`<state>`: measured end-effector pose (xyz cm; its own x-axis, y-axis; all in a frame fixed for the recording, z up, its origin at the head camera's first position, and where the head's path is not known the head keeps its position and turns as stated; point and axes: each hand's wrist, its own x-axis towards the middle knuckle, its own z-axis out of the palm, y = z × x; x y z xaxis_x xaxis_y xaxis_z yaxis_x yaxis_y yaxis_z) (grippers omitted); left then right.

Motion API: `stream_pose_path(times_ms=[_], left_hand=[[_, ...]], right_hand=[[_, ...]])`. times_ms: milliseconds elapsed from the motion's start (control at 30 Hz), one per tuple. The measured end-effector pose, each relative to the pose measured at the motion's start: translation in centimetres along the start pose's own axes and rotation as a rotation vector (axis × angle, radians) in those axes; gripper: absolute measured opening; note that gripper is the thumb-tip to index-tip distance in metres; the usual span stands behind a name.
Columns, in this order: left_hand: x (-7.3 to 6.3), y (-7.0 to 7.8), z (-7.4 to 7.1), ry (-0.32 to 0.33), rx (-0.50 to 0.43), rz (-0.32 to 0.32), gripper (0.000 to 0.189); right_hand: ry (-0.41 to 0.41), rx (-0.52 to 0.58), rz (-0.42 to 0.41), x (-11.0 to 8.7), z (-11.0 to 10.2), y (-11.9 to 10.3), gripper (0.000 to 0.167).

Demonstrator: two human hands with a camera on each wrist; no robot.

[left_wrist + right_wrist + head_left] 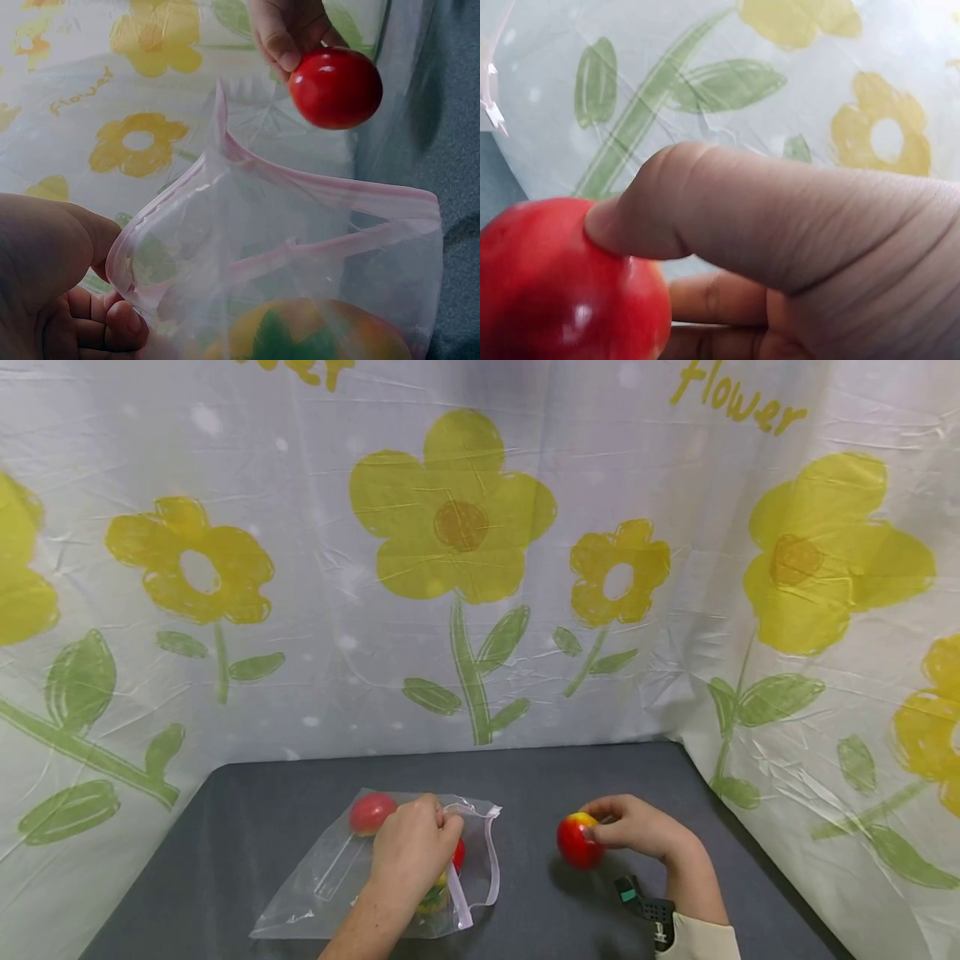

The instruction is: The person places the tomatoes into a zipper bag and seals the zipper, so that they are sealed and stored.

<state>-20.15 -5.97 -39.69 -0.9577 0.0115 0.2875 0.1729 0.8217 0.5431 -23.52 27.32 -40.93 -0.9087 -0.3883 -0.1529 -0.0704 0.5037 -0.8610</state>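
My right hand (637,828) holds a shiny red apple (579,842) with a yellow patch on top, raised above the table to the right of the bag. Its thumb (641,217) presses the apple's side in the right wrist view. My left hand (412,852) pinches the rim of a clear zip bag (315,893), whose mouth gapes toward the right. Inside the bag lie a red round fruit (372,814), another red piece (458,855) partly behind the hand, and a yellow-green one (300,330).
The dark grey table (517,777) carries the bag. A white curtain (322,693) printed with yellow flowers surrounds it at the back and sides. A black strap (647,906) circles my right wrist. The bag's pale zip edge (491,860) stands up at its right end.
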Motion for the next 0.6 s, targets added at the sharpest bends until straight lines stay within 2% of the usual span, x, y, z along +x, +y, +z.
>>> stream_pose_path(times_ms=[233,400,600], left_hand=[[0.0,-0.1,-0.1,0.006,0.000,0.002,0.028],[0.0,-0.2,-0.2,0.012,-0.001,0.011,0.028],[-0.1,-0.2,-0.4,0.013,-0.019,0.015,0.027]], right_hand=[[0.034,-0.040,-0.012,0.7,1.1,-1.2,0.042],[-0.012,-0.022,-0.087,1.6,2.3,-2.0,0.040],[-0.059,-0.039,-0.137,2.3,4.0,-2.9,0.040]])
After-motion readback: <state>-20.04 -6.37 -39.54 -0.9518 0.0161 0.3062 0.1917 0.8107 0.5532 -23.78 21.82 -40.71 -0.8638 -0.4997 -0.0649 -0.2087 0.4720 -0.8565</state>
